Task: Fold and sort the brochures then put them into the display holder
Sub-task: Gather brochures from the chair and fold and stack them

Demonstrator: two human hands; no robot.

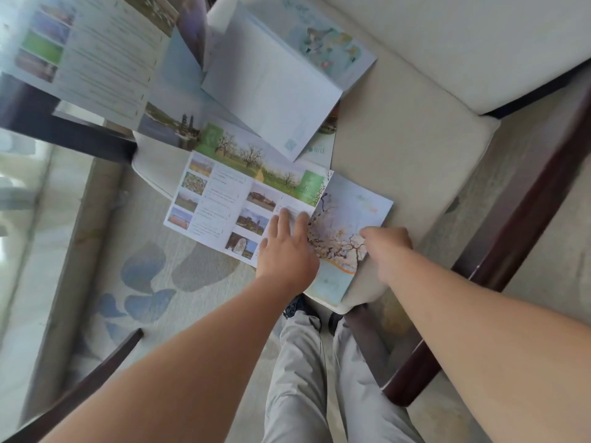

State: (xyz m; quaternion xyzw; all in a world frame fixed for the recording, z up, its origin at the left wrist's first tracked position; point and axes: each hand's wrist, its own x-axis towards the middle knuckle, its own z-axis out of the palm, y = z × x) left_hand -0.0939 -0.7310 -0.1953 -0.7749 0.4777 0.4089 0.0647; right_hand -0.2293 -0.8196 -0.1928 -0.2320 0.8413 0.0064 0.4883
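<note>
A brochure lies unfolded on the cream seat cushion, its left panels with small photos and text hanging past the seat's edge. Its right panel shows pale blossom branches. My left hand rests flat on the fold between the photo panel and the blossom panel, fingers apart. My right hand pinches the right edge of the blossom panel. More unfolded brochures lie farther up: a pale blue one partly raised, and a large one at the upper left. No display holder is in view.
The seat belongs to a dark wooden chair with a frame at the right and a cream backrest. A rug with blue-grey blotches covers the floor at the left. My legs in grey trousers stand below.
</note>
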